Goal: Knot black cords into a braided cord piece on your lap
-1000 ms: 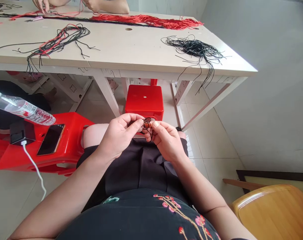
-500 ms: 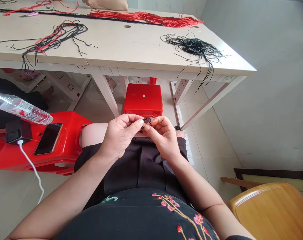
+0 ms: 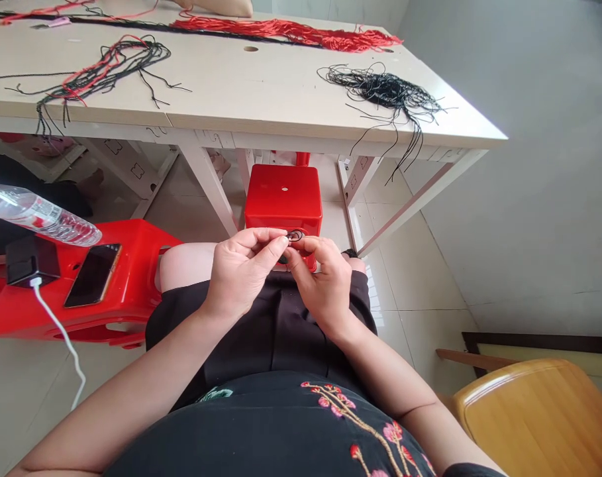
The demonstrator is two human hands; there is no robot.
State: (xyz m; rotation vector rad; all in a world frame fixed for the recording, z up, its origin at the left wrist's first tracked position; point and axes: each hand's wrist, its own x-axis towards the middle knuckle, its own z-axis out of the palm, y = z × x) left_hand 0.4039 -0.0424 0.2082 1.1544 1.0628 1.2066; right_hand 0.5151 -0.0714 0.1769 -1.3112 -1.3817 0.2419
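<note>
A thin black cord [image 3: 295, 235] forms small loops between my fingertips, above my lap. My left hand [image 3: 246, 268] pinches it between thumb and forefinger. From the other side, my right hand [image 3: 323, 278] also closes thumb and fingers on the cord, its tips almost touching the left ones. Most of the cord is hidden by my fingers, so I cannot make out how the loops cross. Just beyond both hands, under the table edge, is a red plastic stool [image 3: 283, 195].
On the table [image 3: 261, 89] lie a black cord tangle [image 3: 387, 89], a black-and-red cord bundle [image 3: 106, 69] and red cords [image 3: 285, 33]. To the left, a red stool [image 3: 136, 238] bears a phone [image 3: 93, 275], a charger [image 3: 32, 260] and a bottle [image 3: 45, 215]. A wooden chair [image 3: 544, 417] stands at right.
The black loop between my fingertips looks smaller and flatter. My right hand has turned, its fingers now lying more over the cord. My left hand keeps its pinch.
</note>
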